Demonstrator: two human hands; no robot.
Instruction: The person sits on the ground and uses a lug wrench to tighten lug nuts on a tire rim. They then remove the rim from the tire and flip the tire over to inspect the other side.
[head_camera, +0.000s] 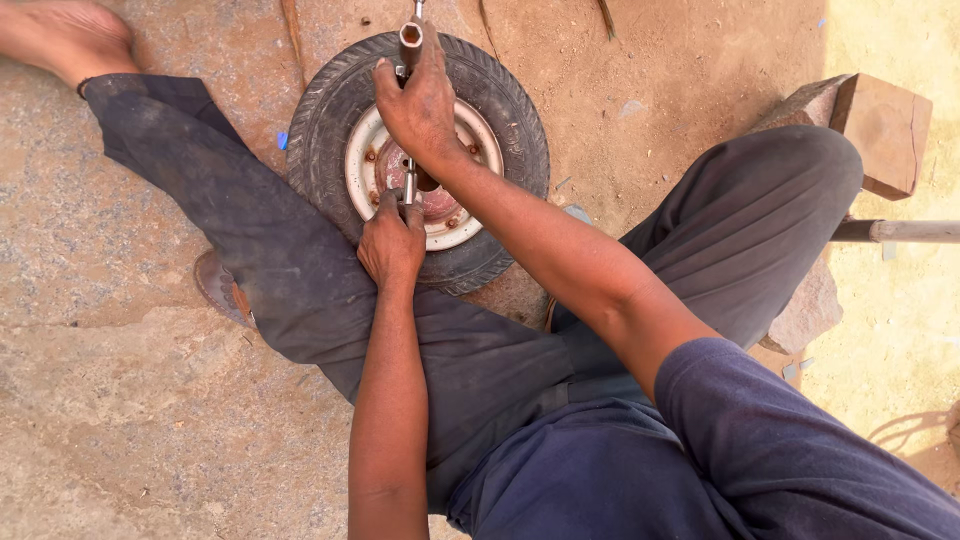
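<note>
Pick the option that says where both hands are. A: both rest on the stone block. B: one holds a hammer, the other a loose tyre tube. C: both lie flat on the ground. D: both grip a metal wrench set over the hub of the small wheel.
D: the left hand and right hand both grip the metal wrench over the wheel.

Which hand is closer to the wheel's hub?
Left. The left hand grips the wrench low down, right at the hub. The right hand holds the wrench's upper end, over the tyre's far edge.
</note>
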